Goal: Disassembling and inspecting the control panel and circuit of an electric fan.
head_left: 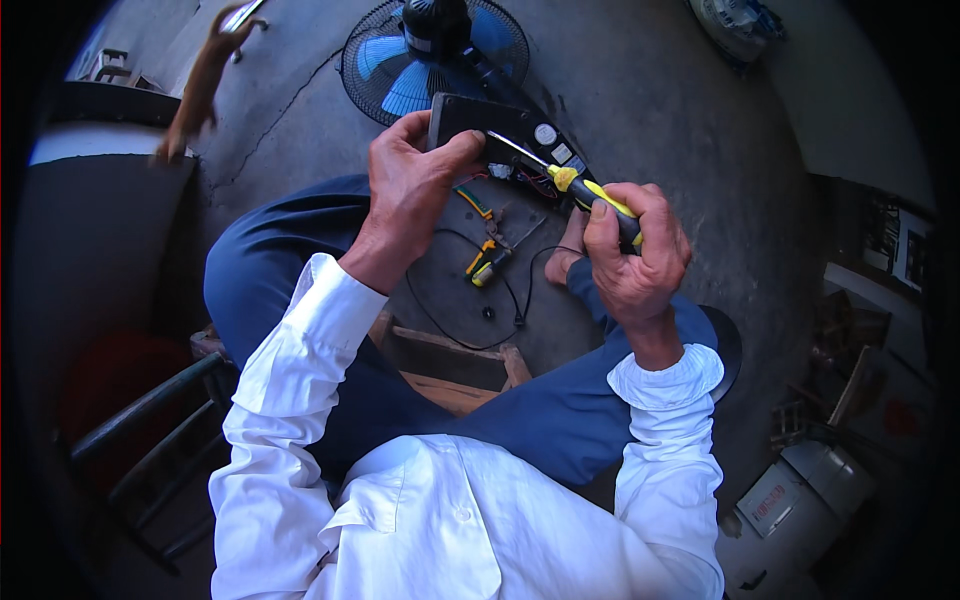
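My left hand point(408, 185) grips the edge of a black plastic panel point(457, 112), its thumb bent over the face. In my right hand point(645, 255) is a yellow and black screwdriver point(600, 197). Its metal shaft slants up and left, the tip close to my left thumb at the panel. The panel is at the near end of a standing fan point(385, 55) with blue blades and a black cage, lying on the floor. Thin coloured wires point(535, 182) show beneath the panel. Whether the tip sits in a screw cannot be made out.
Pliers point(473, 203) and a second screwdriver point(487, 268) lie on the floor between my legs, beside a black cord point(428, 308). Below me is a wooden stool point(440, 388). A chair point(150, 400) stands left, an orange-brown animal point(200, 90) is upper left, a bag point(738, 25) upper right.
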`<state>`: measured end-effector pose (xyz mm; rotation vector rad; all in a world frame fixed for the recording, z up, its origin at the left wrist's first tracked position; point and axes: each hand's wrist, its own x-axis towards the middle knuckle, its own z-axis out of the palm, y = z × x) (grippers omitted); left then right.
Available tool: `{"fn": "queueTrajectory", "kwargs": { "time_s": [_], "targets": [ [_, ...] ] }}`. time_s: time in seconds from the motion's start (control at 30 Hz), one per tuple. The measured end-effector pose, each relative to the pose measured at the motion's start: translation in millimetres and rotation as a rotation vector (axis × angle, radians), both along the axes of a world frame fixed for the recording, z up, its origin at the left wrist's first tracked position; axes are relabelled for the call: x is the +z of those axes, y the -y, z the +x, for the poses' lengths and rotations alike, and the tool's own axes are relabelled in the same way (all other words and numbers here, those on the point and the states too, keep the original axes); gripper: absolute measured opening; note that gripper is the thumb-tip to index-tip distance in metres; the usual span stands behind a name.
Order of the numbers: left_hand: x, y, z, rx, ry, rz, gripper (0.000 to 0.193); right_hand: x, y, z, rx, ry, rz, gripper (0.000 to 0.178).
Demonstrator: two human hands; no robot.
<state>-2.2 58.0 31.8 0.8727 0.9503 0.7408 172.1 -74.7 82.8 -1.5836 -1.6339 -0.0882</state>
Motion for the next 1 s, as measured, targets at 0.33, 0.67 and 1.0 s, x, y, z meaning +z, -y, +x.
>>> {"fn": "queueTrajectory", "kwargs": {
  "time_s": [0.33,0.67,1.0],
  "targets": [
    [-15.2,-3.6,-0.8,-0.011,-0.287,0.382,0.037,9.6,-8.2,2.3,0.085,0.113,-0.045,0.021],
    [-12.1,8.3,3.3,-0.064,-0.606,0.602,0.040,18.9,6.2,-0.1,0.021,0.102,-0.306,0.034],
    [-4.2,3.3,1.2,0.014,-0.615,0.827,0.035,7.7,6.5,-3.5,-0.240,-0.585,-0.630,0.028]
  ]
}}
